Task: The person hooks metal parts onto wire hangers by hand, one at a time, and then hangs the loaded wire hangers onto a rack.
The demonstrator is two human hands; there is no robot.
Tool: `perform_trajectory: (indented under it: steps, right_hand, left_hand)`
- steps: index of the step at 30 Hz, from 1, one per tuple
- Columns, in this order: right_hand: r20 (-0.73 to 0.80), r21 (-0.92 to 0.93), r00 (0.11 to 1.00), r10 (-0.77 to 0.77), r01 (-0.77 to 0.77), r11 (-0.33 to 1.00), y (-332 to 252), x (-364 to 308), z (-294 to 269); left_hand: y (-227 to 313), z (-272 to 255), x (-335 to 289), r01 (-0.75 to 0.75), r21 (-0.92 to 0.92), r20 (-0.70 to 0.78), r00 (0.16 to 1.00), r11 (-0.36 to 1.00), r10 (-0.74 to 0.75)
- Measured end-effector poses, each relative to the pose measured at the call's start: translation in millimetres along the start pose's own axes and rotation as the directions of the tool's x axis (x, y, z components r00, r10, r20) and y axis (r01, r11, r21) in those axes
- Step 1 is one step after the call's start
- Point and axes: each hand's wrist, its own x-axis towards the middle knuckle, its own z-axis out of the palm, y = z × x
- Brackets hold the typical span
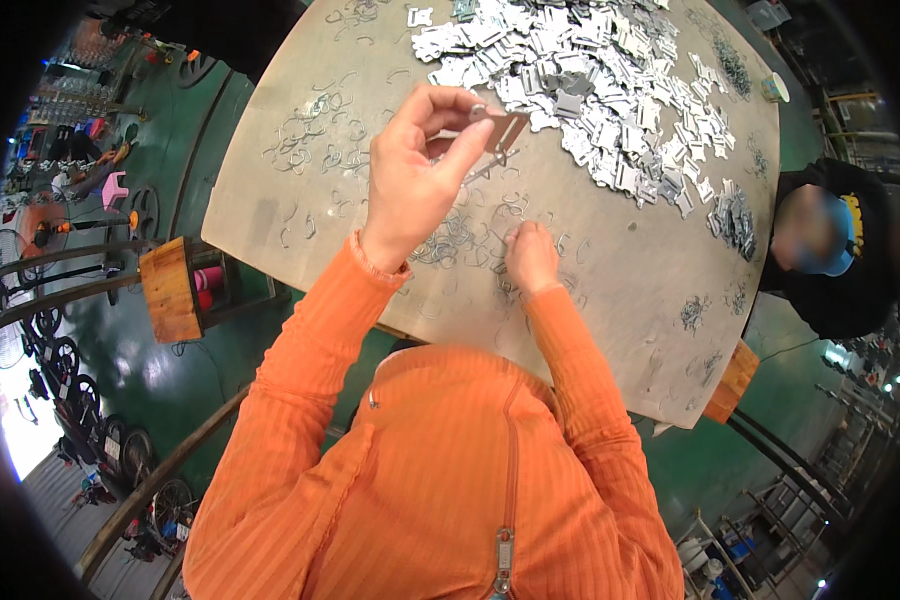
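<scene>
My left hand (422, 148) is raised over the table, its thumb and fingers pinching a flat slotted metal plate (507, 134). A small wire ring (501, 157) hangs at the plate's lower edge. Lower and to the right, my right hand (532, 256) rests at the tabletop with its fingers curled together. Whatever those fingertips hold, if anything, is hidden. Between and around the hands lie many loose bent wire rings (448, 240). Beyond them spreads a large heap of similar silvery metal plates (595, 85).
More wire rings (315, 130) are scattered on the left of the table (620, 290). Darker small parts (733, 220) lie by the right edge, and a pale cup (774, 88) stands at the far right. A person in dark clothes (830, 250) sits at the right side. A wooden stool (170, 290) is at the left.
</scene>
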Motion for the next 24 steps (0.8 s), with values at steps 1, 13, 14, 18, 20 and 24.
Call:
perform_trajectory:
  steps: [1, 13, 14, 18, 20, 24]
  right_hand:
    - [0.022, 0.229, 1.000, 0.005, -0.010, 0.973, 5, 2, -8]
    - [-0.167, 0.986, 0.986, -0.020, 0.167, 0.013, -88, -21, -214]
    - [-0.161, 0.987, 0.987, 0.001, 0.161, 0.025, -87, -21, -214]
    - [-0.135, 0.990, 0.989, 0.056, 0.133, 0.040, -82, -19, -215]
    - [-0.150, 0.988, 0.985, 0.087, 0.148, 0.033, -82, -17, -214]
    - [-0.388, 0.919, 0.909, 0.151, 0.369, 0.139, -77, -16, -204]
  left_hand:
    - [-1, 0, -1, 0.037, 0.006, 0.004, 0.999, 0.999, -0.037]
    - [11, 20, -29, 0.000, 0.106, 0.060, 0.998, 0.994, -0.006]
    - [13, 22, -29, -0.037, 0.101, 0.087, 0.996, 0.994, 0.029]
    - [12, 31, -28, -0.078, 0.121, 0.113, 0.991, 0.990, 0.064]
    - [6, 35, -26, -0.140, 0.158, 0.132, 0.984, 0.977, 0.119]
    - [-3, 32, -11, -0.348, 0.175, 0.288, 0.913, 0.921, 0.290]
